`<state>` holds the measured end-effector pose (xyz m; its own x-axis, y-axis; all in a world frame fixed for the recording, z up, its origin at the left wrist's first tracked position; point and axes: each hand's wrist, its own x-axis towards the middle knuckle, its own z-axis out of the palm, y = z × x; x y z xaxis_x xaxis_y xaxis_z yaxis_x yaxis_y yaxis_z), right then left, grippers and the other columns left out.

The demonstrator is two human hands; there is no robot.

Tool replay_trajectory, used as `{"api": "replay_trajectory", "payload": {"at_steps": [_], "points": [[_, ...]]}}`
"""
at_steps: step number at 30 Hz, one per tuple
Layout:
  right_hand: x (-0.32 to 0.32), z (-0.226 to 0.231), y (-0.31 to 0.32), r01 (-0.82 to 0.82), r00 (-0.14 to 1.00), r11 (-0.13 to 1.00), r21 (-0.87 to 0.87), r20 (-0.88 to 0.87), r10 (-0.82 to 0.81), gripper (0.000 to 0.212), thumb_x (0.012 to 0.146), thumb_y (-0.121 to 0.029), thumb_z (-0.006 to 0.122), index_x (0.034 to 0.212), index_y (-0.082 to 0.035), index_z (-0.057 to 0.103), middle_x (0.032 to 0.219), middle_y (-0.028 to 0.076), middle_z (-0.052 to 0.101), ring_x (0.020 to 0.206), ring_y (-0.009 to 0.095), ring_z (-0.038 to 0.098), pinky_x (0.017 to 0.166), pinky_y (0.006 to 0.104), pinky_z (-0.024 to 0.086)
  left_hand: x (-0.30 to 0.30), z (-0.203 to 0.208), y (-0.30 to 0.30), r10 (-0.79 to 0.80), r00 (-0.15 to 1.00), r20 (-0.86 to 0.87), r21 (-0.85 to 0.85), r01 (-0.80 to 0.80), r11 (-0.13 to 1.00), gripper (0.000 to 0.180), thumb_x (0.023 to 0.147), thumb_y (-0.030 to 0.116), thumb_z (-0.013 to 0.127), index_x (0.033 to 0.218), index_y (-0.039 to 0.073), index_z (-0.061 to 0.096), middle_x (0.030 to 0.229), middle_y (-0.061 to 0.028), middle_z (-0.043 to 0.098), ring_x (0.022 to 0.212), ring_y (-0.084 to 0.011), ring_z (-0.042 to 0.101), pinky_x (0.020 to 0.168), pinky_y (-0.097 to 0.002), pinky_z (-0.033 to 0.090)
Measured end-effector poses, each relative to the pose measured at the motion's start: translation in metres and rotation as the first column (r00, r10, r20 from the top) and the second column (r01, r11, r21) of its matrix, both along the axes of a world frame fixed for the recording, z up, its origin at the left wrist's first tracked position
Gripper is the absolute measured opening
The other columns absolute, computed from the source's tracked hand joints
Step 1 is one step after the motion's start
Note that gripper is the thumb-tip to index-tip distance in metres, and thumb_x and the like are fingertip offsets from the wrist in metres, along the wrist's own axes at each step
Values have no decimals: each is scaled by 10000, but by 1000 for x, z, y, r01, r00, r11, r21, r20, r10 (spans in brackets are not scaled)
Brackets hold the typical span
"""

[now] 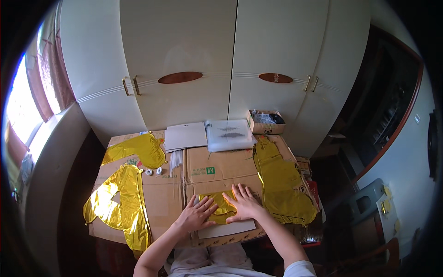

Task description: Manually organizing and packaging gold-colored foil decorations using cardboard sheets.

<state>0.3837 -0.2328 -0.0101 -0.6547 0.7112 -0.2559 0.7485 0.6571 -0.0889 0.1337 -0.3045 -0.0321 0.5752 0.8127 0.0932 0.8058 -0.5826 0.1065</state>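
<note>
Left hand and right hand both lie flat with fingers spread, grasping nothing, palms down at either side of a small gold foil piece. The foil sits over a white card, on the cardboard at the near edge, directly before the person. Large foil sheet to the right; clear plastic bags at the back, beside white sheets and an open box.

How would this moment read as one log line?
left hand: on middle foil | right hand: on middle foil | beneath: white card | far edge: box
</note>
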Motion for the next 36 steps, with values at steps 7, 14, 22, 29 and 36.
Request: {"api": "replay_trajectory", "payload": {"at_steps": [7,14,22,29,36], "points": [[5,-14,13,37,986,999,-36,-162,-43,757,934,-650,354,1531,-201,228,1592,205,78,1474,389,23,1182,522,28,3,7,-5,-23,998,-55,15,24,1000,708,909,689,371,1483,274,358,1532,-146,318,1433,-327,273,1107,-666,147],[-32,-33,-6,-56,983,942,330,-146,109,618,995,-452,370,1482,-74,321,1566,157,241,1457,354,178,1179,506,143,3,5,-3,-29,997,-74,2,30,1000,728,906,704,353,1482,259,364,1533,-162,311,1436,-328,265,1111,-661,143],[-16,-38,-12,17,981,963,270,-193,37,619,987,-503,363,1507,-175,294,1577,162,202,1457,376,160,1161,570,114,1,4,-3,-30,997,-75,-8,30,1000,745,900,717,347,1493,268,340,1538,-169,297,1444,-333,244,1110,-664,137],[-17,-33,-13,23,993,969,246,-119,7,650,974,-540,359,1525,-211,248,1591,158,150,1457,413,118,1159,592,66,8,21,5,12,994,-106,-65,-19,998,725,925,664,361,1481,199,360,1537,-144,310,1451,-321,226,1128,-637,134],[-18,-30,-12,16,995,981,192,-101,4,638,967,-502,401,1514,-199,276,1585,175,145,1456,437,66,1150,617,62,41,-13,34,143,986,91,81,-150,985,960,889,717,365,1430,-75,336,1509,-269,291,1445,-376,207,1165,-506,161]]}}
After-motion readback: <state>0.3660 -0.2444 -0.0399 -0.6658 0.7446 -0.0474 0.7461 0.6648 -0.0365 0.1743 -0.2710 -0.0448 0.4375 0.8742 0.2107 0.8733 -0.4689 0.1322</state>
